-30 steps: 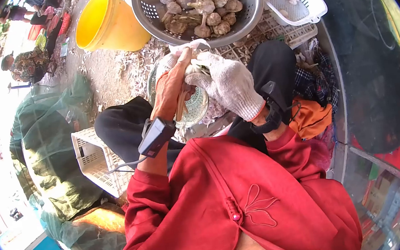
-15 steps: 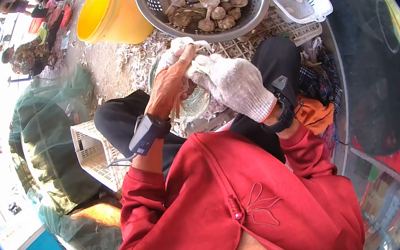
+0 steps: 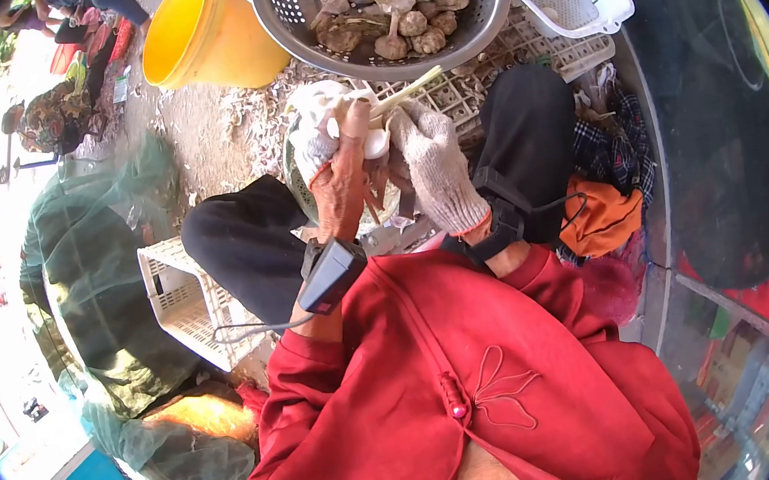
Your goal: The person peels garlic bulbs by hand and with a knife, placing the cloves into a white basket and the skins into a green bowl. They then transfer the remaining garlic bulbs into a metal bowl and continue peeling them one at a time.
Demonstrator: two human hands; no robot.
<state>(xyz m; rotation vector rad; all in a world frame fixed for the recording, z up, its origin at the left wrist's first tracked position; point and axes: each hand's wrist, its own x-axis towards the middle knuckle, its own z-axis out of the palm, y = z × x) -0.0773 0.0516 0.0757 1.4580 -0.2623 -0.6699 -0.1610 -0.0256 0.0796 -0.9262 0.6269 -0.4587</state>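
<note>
Between my two hands is a whitish, partly peeled garlic bulb [image 3: 376, 141] with a pale stalk [image 3: 412, 90] pointing up and right. My left hand [image 3: 342, 164] is closed round it, the thumb bare and a white glove on part of the hand. In a knitted white glove, my right hand [image 3: 433, 159] has its fingers curled against the bulb's right side; their tips are partly hidden. Below the hands a greenish perforated basket [image 3: 298, 188] shows in part. Just beyond stands a metal colander [image 3: 500, 10] with several unpeeled garlic bulbs [image 3: 415, 20].
A yellow bucket [image 3: 236, 47] stands at the upper left, a white plastic basket [image 3: 611, 15] with a few cloves at the upper right. Under the colander is a slatted crate [image 3: 573, 54]. Another white crate [image 3: 185, 293] sits by my left knee. Garlic skins [image 3: 245, 123] litter the ground.
My right hand has turned more upright and shifted slightly. The bulb's white side and its stalk now show between the hands. My left forearm has moved a little right.
</note>
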